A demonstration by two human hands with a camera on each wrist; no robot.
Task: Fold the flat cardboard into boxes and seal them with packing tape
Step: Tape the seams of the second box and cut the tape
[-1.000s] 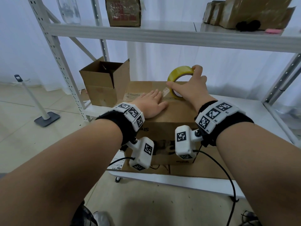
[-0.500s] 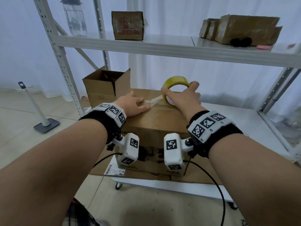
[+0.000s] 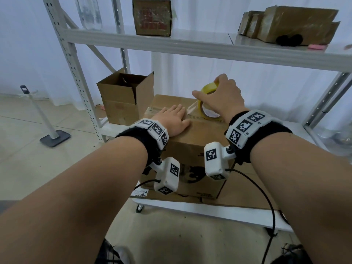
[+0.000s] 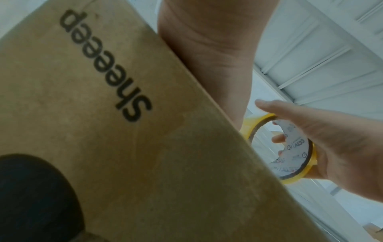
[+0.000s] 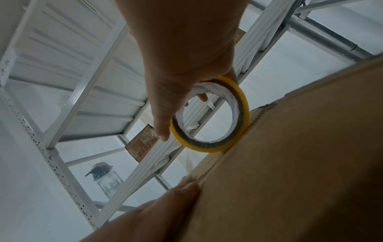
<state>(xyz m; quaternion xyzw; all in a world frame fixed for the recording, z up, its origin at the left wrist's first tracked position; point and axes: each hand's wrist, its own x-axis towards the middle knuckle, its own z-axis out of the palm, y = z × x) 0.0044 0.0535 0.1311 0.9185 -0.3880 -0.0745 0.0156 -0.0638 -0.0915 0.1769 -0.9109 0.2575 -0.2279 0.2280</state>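
Left hand (image 3: pixel 174 121) lies flat, fingers straight, pinning the tape's free end onto the closed cardboard box (image 3: pixel 192 138) under both hands. Just right of it, a clear strip (image 3: pixel 192 110) stretches to the yellow packing tape roll (image 3: pixel 207 103), which the right hand (image 3: pixel 222 98) grasps upright on the lid. Sealing the top seam looks under way; next, the roll probably runs rightward along the seam while the left hand anchors.

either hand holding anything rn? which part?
Right hand grips the tape roll by its ring, fingers through the core. Left hand holds nothing; it lies flat on the box top.
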